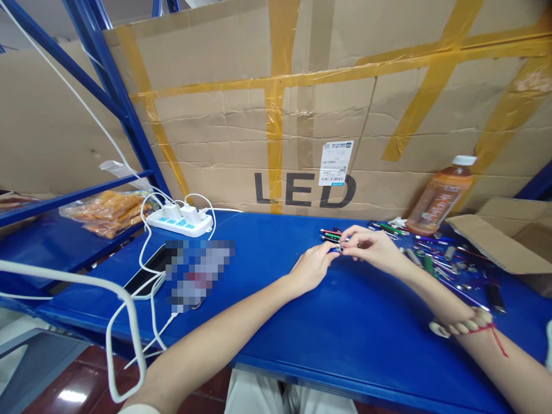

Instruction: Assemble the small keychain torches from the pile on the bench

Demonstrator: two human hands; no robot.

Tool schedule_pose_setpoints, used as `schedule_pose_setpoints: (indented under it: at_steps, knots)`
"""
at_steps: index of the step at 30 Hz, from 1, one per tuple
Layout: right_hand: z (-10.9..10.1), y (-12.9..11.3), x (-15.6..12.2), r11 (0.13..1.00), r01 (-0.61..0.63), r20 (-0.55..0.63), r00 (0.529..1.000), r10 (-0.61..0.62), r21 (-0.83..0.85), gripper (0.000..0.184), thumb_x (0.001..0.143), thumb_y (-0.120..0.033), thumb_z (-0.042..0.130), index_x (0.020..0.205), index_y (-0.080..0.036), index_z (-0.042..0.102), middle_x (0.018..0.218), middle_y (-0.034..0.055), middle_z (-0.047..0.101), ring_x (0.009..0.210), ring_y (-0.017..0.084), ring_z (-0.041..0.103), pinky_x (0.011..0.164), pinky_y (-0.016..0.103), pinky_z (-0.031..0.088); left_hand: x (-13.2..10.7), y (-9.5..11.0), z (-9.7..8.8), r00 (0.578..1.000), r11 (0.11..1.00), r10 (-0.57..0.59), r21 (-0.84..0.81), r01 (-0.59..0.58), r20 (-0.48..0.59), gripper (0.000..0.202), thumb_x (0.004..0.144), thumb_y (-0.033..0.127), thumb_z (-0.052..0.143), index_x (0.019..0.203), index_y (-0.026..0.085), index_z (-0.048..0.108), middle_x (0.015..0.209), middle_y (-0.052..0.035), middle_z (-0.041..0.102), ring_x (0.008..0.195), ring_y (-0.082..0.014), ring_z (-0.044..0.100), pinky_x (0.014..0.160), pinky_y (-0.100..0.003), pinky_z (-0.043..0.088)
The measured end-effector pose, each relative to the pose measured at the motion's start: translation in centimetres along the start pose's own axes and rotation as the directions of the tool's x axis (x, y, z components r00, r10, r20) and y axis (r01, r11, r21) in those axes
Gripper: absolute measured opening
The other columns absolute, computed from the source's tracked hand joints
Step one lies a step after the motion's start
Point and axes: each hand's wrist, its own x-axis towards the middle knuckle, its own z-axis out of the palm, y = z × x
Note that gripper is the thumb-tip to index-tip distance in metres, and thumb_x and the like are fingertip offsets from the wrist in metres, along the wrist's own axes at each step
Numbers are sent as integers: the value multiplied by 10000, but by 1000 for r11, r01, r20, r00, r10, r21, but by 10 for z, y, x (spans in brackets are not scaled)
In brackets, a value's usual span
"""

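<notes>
My left hand [311, 267] and my right hand [374, 246] meet over the blue table, both with fingers closed. Pinched between their fingertips is a small blue pen-like piece [334, 249] with a shiny silver end; most of it is hidden by the fingers. Just behind the hands lie a few slim pens [331, 234] in red, green and black, partly covered by my right hand. Right of that hand spreads a heap of loose pen-like parts [444, 261], with blue, green, silver and black tubes among them.
An orange drink bottle [442, 195] and an open cardboard box [502, 236] stand at the right. To the left are a white power strip [179, 223] with cables, a phone [149, 273] and a blurred-out item [200, 276]. A large carton [233, 126] walls off the back.
</notes>
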Motion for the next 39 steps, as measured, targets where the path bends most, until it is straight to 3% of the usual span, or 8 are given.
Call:
schedule_pose_setpoints:
  at_steps: [11, 17, 23, 28, 35, 39]
  knots:
    - [5, 4, -2, 994, -51, 89, 995, 42, 98, 243, 652, -389, 708, 583, -166, 640, 787, 27, 561, 479, 70, 525, 421, 226, 461, -2, -2, -2, 999, 999, 31, 29, -31, 10, 215, 906, 213, 386, 986, 173, 582, 924, -38, 652, 831, -155, 600, 772, -251, 459]
    - [5, 6, -2, 997, -42, 108, 994, 35, 61, 244, 658, -386, 704, 577, -164, 644, 734, 18, 535, 493, 77, 525, 428, 216, 452, -1, -8, 1, 997, 995, 76, 72, -75, -14, 192, 893, 212, 426, 984, 170, 589, 1059, -52, 639, 999, -178, 566, 885, -282, 425]
    - [10, 3, -3, 996, -28, 97, 995, 20, 88, 335, 717, -429, 639, 569, -158, 508, 708, 16, 538, 482, 74, 515, 425, 206, 435, -2, -8, 2, 999, 999, 31, 15, -31, 19, 233, 921, 256, 336, 984, 190, 550, 872, -15, 638, 773, -132, 591, 725, -233, 456]
    - [11, -2, -4, 996, -16, 127, 992, 5, 85, 334, 757, -431, 593, 616, -177, 430, 717, 5, 529, 493, 75, 523, 440, 205, 436, -2, -7, 1, 998, 999, 52, -4, -52, 30, 252, 924, 258, 307, 956, 187, 546, 795, -1, 607, 709, -115, 561, 700, -218, 439]
    - [2, -9, -2, 995, 66, 107, 993, -58, -81, 244, 733, -422, 625, 726, -181, 590, 813, 49, 588, 576, 109, 564, 509, 234, 468, -2, -4, 0, 995, 998, 62, -28, -60, 78, 251, 924, 248, 296, 974, 186, 534, 789, -1, 607, 730, -116, 567, 725, -217, 435]
    - [0, -7, -2, 984, 137, 65, 989, -131, -112, 233, 709, -413, 656, 647, -188, 648, 811, 64, 603, 661, 141, 586, 522, 242, 471, -2, -3, -1, 993, 997, 63, -50, -58, 98, 258, 922, 249, 294, 987, 177, 533, 782, -3, 606, 727, -117, 567, 723, -216, 435]
